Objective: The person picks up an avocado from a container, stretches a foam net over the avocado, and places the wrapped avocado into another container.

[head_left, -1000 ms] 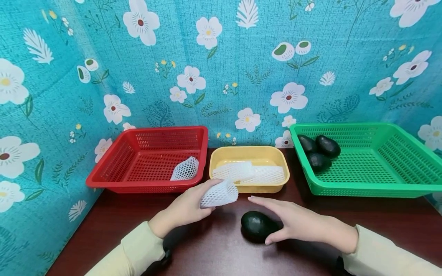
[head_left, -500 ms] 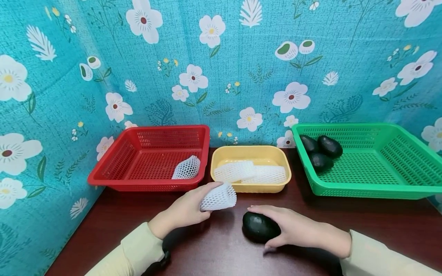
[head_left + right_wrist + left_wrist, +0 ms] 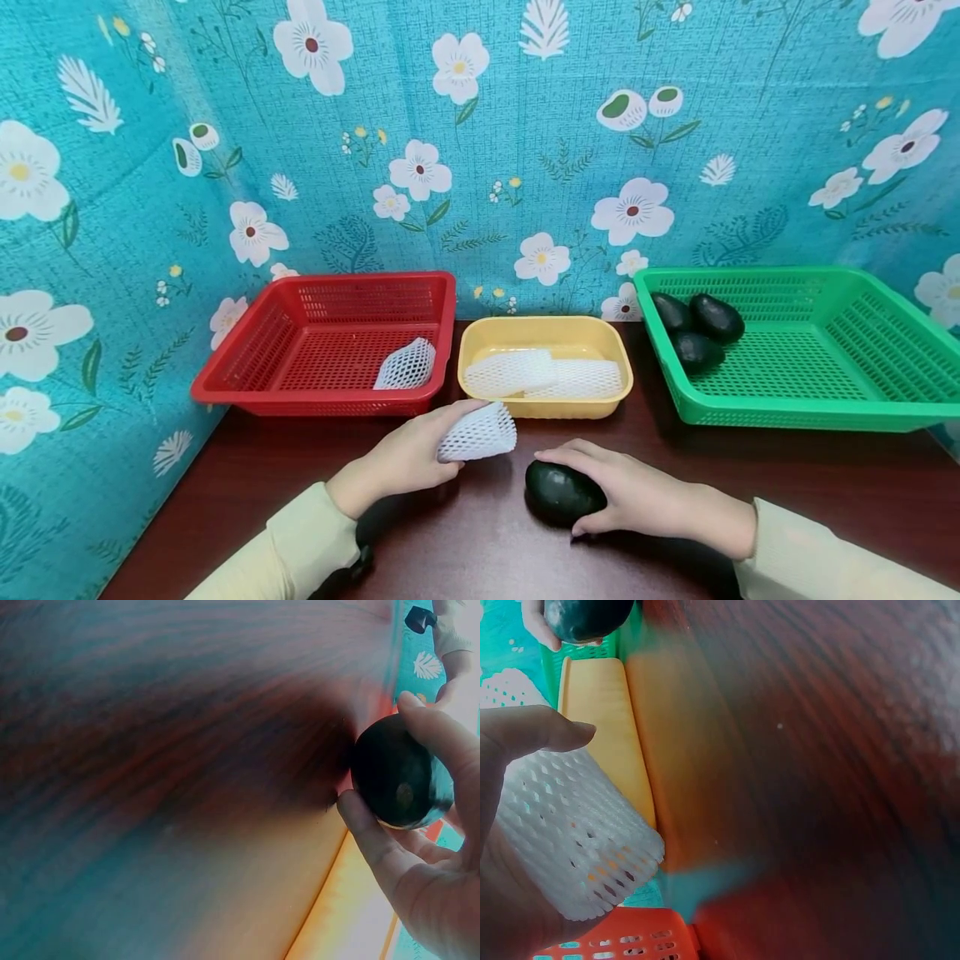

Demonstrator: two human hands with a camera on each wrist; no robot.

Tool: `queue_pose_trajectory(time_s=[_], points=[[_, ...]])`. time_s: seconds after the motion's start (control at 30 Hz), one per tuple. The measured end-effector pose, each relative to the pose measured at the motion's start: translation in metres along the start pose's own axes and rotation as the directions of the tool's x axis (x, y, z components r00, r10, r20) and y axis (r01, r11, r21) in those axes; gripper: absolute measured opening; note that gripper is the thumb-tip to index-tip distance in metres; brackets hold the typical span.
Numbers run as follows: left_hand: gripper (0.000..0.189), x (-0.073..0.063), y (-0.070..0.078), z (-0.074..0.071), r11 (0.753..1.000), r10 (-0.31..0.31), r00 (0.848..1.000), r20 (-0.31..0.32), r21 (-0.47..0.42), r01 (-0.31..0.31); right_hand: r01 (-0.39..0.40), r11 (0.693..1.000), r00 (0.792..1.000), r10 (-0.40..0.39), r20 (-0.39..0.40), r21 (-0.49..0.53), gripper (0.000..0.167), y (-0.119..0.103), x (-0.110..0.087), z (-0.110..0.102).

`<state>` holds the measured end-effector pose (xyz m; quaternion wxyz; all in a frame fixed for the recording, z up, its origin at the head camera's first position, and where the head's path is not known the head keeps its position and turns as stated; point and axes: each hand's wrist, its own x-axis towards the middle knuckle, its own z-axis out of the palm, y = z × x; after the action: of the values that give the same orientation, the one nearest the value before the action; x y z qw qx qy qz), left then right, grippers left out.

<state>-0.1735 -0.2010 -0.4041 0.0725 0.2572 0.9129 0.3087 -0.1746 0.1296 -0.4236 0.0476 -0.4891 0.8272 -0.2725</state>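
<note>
In my left hand [image 3: 411, 450] I hold a white foam fruit net [image 3: 478, 432], thumb on one side and fingers on the other, its mesh end pointing right. The left wrist view shows the thumb lying across the foam net [image 3: 577, 825]. My right hand [image 3: 637, 492] grips a dark green avocado [image 3: 561, 493] over the table, right of the net and apart from it. In the right wrist view the thumb and fingers curve round the avocado [image 3: 397, 772], whose far side is hidden.
At the back left stands a red basket [image 3: 315, 400] with a netted piece [image 3: 406, 365] in it. A yellow tray [image 3: 558, 408] in the middle holds flat foam nets [image 3: 573, 379]. The green basket [image 3: 810, 412] on the right holds several avocados [image 3: 697, 352]. A floral cloth [image 3: 495, 150] hangs behind.
My right hand has closed in from the right and taken hold of the avocado. The left hand, with the foam net, has moved slightly down.
</note>
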Motion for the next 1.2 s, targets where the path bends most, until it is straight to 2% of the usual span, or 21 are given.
queue_pose_trajectory(time_s=[0.13, 0.33, 0.47, 0.6, 0.83, 1.2], points=[[0.085, 0.0, 0.0, 0.0, 1.0, -0.005, 1.0, 0.006, 0.003, 0.005, -0.043, 0.999, 0.999, 0.042, 0.029, 0.026, 0.081, 0.0, 0.0, -0.001], [0.084, 0.0, 0.001, 0.0, 0.999, 0.021, 1.0, 0.012, 0.026, -0.021, -0.073, 0.995, 0.996, 0.07, 0.055, 0.061, 0.079, -0.001, 0.0, -0.003], [0.084, 0.0, 0.003, -0.002, 0.999, 0.003, 1.0, 0.017, 0.033, -0.003, -0.095, 0.992, 0.994, 0.089, 0.067, 0.084, 0.077, -0.002, 0.0, -0.005], [0.083, 0.0, 0.005, -0.003, 0.999, -0.005, 1.0, 0.014, 0.037, 0.005, -0.084, 0.993, 0.996, 0.081, 0.044, 0.08, 0.076, -0.003, 0.001, -0.012], [0.082, -0.001, 0.006, -0.004, 0.999, 0.017, 1.0, -0.007, 0.028, -0.017, -0.076, 0.996, 0.997, 0.076, -0.016, 0.037, 0.079, -0.004, 0.003, -0.033], [0.083, 0.002, 0.007, -0.004, 0.999, 0.024, 1.0, 0.002, 0.031, -0.024, -0.067, 0.998, 0.993, 0.065, -0.094, -0.012, 0.084, -0.009, 0.007, -0.06]])
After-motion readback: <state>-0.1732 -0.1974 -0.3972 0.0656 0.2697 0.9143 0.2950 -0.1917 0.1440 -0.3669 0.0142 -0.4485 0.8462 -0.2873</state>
